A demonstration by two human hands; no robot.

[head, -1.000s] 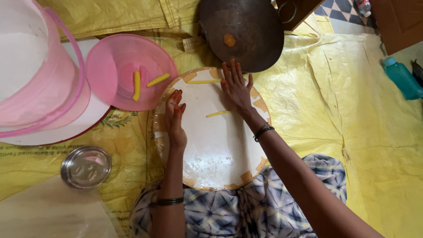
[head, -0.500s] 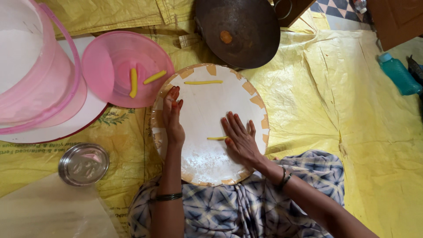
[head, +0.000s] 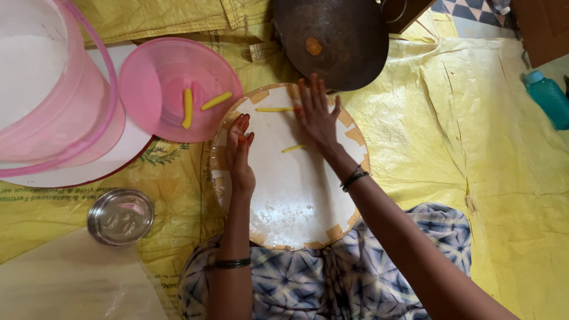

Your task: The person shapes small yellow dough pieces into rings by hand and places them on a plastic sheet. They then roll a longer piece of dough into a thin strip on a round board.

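Head view is showing a round white board point(head: 296, 195) lying across the person's lap, over blue patterned cloth point(head: 332, 278), so that both arms are reaching it without stretching. The left hand point(head: 240, 155) is resting flat near the board's left edge, fingers extended and close together, apparently steadying the board; it is gripping nothing. The right hand point(head: 317, 115) is lying palm down on the upper part of the board, fingers spread and straight, and is pressing on the board face beside a short yellow dough strip point(head: 294, 148), which is lying just beside the heel of the palm. A second, longer yellow strip point(head: 274, 109) is lying near the top edge, just left of the right fingertips. Two finished strips point(head: 200, 105) are sitting on an upturned pink lid point(head: 178, 65) just beside the board, within easy reach of the left arm. A dark metal pan point(head: 341, 35) is standing beyond the board, a small steel bowl point(head: 120, 216) is sitting on the yellow sheet point(head: 474, 118) at lower left, and a pink bucket point(head: 41, 89) is occupying the upper left corner.
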